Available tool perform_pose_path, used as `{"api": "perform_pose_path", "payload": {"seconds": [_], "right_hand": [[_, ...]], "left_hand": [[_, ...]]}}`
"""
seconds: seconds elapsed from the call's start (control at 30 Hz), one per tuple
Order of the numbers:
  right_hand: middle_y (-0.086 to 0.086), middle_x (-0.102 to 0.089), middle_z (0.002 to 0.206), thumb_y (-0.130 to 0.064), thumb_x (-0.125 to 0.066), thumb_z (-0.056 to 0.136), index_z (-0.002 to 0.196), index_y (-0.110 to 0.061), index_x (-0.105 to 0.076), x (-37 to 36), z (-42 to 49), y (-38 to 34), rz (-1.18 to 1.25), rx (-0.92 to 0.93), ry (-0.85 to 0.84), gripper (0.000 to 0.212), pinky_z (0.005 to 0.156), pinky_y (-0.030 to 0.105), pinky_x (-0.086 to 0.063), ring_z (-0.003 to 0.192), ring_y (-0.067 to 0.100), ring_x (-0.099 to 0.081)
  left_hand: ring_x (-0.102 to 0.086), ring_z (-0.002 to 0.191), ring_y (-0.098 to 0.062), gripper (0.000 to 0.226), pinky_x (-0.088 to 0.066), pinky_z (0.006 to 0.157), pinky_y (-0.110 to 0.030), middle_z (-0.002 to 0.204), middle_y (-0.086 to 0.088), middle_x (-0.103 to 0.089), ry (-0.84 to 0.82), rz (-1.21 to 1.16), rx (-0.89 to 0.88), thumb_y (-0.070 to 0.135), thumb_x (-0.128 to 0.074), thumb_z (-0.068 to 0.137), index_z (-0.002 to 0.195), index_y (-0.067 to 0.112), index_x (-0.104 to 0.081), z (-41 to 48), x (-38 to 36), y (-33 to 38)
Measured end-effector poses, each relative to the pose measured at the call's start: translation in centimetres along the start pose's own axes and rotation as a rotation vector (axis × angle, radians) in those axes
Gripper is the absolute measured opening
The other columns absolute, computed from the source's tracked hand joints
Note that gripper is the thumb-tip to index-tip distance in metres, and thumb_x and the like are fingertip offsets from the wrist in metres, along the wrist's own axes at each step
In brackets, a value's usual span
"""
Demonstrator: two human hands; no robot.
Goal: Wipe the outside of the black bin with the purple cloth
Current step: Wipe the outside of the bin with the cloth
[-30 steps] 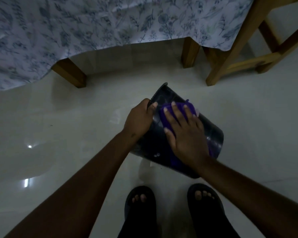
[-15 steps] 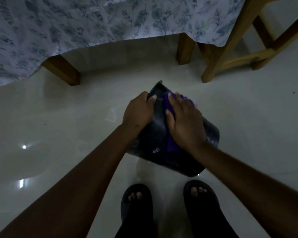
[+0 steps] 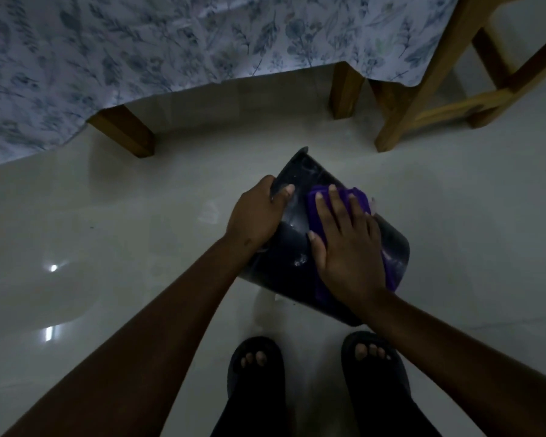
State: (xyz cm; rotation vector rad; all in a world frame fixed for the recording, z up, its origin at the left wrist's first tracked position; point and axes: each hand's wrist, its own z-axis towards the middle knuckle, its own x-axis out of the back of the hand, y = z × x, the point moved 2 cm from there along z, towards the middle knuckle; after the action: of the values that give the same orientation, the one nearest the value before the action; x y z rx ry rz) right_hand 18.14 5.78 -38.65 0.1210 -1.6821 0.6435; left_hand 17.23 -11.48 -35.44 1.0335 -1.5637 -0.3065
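We stand on a pale glossy floor [image 3: 139, 247] with 2 light glints at 9 o'clock. The bin [image 3: 284, 250] sits tilted just ahead of our 2 sandals [image 3: 256, 367]. Our left hand [image 3: 256, 216] curls around its rim, thumb on the outside. Our right hand [image 3: 347, 247] lies flat, fingers spread, pressing the cloth [image 3: 338, 197] on the bin's side. At 12 o'clock hangs a floral tablecloth [image 3: 139, 52] over wooden legs [image 3: 123, 130]; at 2 o'clock, a wooden stool [image 3: 429, 77].
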Motion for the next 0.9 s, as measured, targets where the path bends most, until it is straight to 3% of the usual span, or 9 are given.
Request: {"api": "perform_pose_path", "payload": {"seconds": [0.1, 0.2, 0.27, 0.43, 0.53, 0.63, 0.73, 0.83, 0.9], "right_hand": [[0.008, -0.032, 0.157, -0.044, -0.026, 0.100, 0.151, -0.019, -0.026, 0.5, 3.5, 1.0, 0.072, 0.000, -0.002, 0.056, 0.114, 0.046, -0.030, 0.143, 0.028, -0.033], [0.005, -0.043, 0.152, -0.041, -0.026, 0.102, 0.148, -0.019, -0.033, 0.8, 7.6, 3.3, 0.274, -0.139, -0.105, 0.052, 0.109, 0.040, -0.034, 0.135, 0.025, -0.045], [0.007, -0.040, 0.153, -0.041, -0.025, 0.102, 0.150, -0.017, -0.031, 0.7, 6.5, 3.4, 0.235, -0.151, -0.108, 0.054, 0.111, 0.041, -0.032, 0.137, 0.026, -0.042], [0.008, -0.016, 0.163, -0.046, -0.026, 0.098, 0.154, -0.019, -0.016, -0.6, -0.9, -1.5, -0.031, 0.023, -0.035, 0.062, 0.116, 0.048, -0.016, 0.149, 0.031, -0.014], [0.010, -0.025, 0.160, -0.045, -0.024, 0.100, 0.152, -0.019, -0.021, -0.3, 2.2, -0.9, 0.003, -0.003, 0.000, 0.059, 0.117, 0.049, -0.022, 0.147, 0.030, -0.024], [0.009, -0.039, 0.154, -0.043, -0.023, 0.101, 0.149, -0.016, -0.031, 0.7, 6.2, 1.5, 0.071, -0.053, 0.005, 0.055, 0.116, 0.045, -0.030, 0.140, 0.026, -0.038], [0.010, -0.042, 0.152, -0.041, -0.024, 0.101, 0.148, -0.015, -0.034, 0.8, 7.3, 2.8, 0.115, -0.092, -0.022, 0.055, 0.113, 0.044, -0.033, 0.137, 0.026, -0.043], [0.013, -0.034, 0.156, -0.041, -0.022, 0.099, 0.151, -0.013, -0.025, 0.0, 3.9, 1.6, 0.017, -0.081, -0.003, 0.059, 0.115, 0.049, -0.031, 0.142, 0.033, -0.035], [0.013, -0.023, 0.160, -0.044, -0.025, 0.098, 0.153, -0.014, -0.019, -0.7, 0.4, 0.1, -0.067, -0.032, -0.010, 0.062, 0.115, 0.052, -0.026, 0.146, 0.035, -0.025]], "left_hand": [[-0.057, 0.074, -0.014, 0.029, -0.040, 0.059, -0.019, 0.089, 0.000, -0.060, 0.003, 0.007, -0.013, 0.038, -0.044, 0.099, 0.103, 0.012, -0.055, 0.5, -0.3, 0.6], [-0.053, 0.072, -0.013, 0.032, -0.034, 0.056, -0.015, 0.089, -0.001, -0.058, 0.027, 0.039, 0.007, 0.038, -0.043, 0.100, 0.103, 0.009, -0.055, 0.8, -0.3, 0.6], [-0.055, 0.077, -0.017, 0.034, -0.035, 0.056, -0.017, 0.091, -0.002, -0.060, 0.016, 0.046, 0.019, 0.039, -0.043, 0.099, 0.104, 0.009, -0.056, 1.1, -0.4, 0.3], [-0.057, 0.077, -0.020, 0.035, -0.039, 0.059, -0.028, 0.088, -0.003, -0.061, 0.021, 0.065, 0.046, 0.042, -0.043, 0.098, 0.102, 0.010, -0.056, 1.3, -0.7, -0.5], [-0.055, 0.076, -0.018, 0.033, -0.039, 0.058, -0.023, 0.086, -0.002, -0.058, 0.005, 0.064, 0.041, 0.038, -0.042, 0.099, 0.101, 0.009, -0.055, 1.8, -0.6, 0.3], [-0.057, 0.076, -0.013, 0.026, -0.042, 0.059, -0.019, 0.086, 0.002, -0.060, -0.032, -0.129, 0.092, 0.034, -0.043, 0.099, 0.103, 0.013, -0.057, 1.0, -0.1, 0.6], [-0.054, 0.073, 0.001, 0.028, -0.041, 0.059, -0.004, 0.081, 0.012, -0.057, -0.016, -0.084, 0.003, 0.037, -0.039, 0.101, 0.099, 0.015, -0.055, -1.9, 0.0, -0.7], [-0.052, 0.065, -0.004, 0.034, -0.044, 0.059, -0.018, 0.072, 0.009, -0.054, 0.045, 0.003, -0.010, 0.040, -0.038, 0.100, 0.087, 0.013, -0.051, -1.8, -0.1, -1.7], [-0.050, 0.061, -0.005, 0.034, -0.038, 0.056, -0.022, 0.068, 0.008, -0.052, 0.053, 0.051, -0.020, 0.040, -0.038, 0.100, 0.081, 0.014, -0.048, -0.9, -0.1, -1.4]]}}
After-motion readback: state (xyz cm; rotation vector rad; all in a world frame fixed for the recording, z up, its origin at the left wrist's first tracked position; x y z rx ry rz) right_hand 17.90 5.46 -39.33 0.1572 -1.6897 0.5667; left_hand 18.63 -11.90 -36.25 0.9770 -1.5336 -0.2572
